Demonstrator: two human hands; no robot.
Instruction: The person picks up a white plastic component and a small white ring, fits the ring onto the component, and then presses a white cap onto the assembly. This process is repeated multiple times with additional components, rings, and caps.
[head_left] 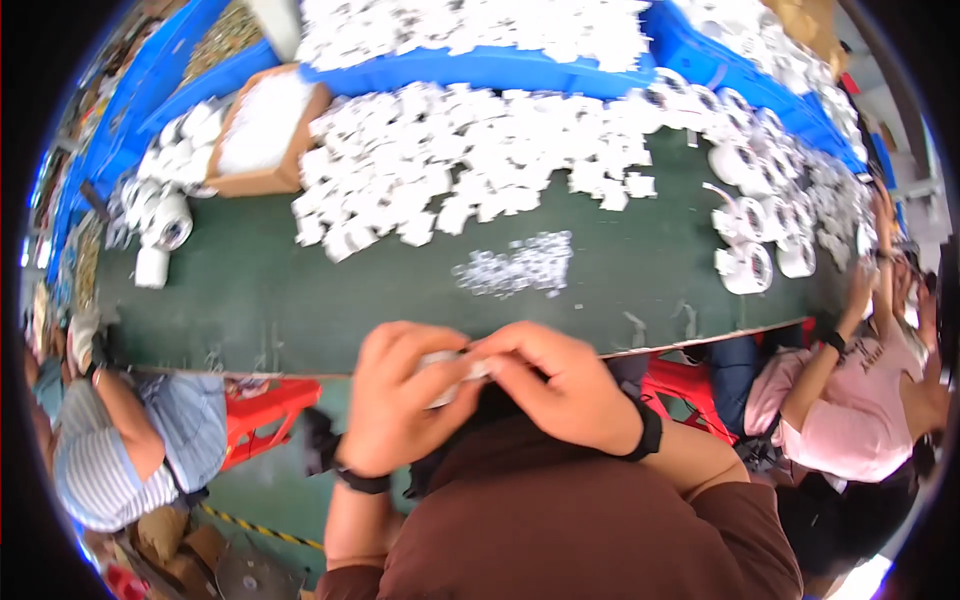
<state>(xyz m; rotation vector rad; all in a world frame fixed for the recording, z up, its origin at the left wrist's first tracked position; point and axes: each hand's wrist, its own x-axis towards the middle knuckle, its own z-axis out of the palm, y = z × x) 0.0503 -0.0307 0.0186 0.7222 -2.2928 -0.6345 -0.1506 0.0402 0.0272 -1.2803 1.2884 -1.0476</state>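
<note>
In front of my chest, at the near edge of the green table (330, 310), my two hands meet. My left hand (400, 395) is closed around a small white plastic part (441, 398), mostly covered by the fingers. My right hand (560, 385) pinches at the right end of that part with thumb and forefinger; whether it grips the part itself or something tiny on it cannot be made out. Just beyond my hands lies a patch of small whitish pieces (518, 266). A wide heap of white plastic parts (420, 160) spreads behind them.
Blue bins (480, 62) line the back, filled with white parts. A cardboard box (255, 182) holds whitish pieces at the back left. White round housings (745, 268) stand at the right. Co-workers sit on both sides, one in pink (850, 410), near red stools (270, 415).
</note>
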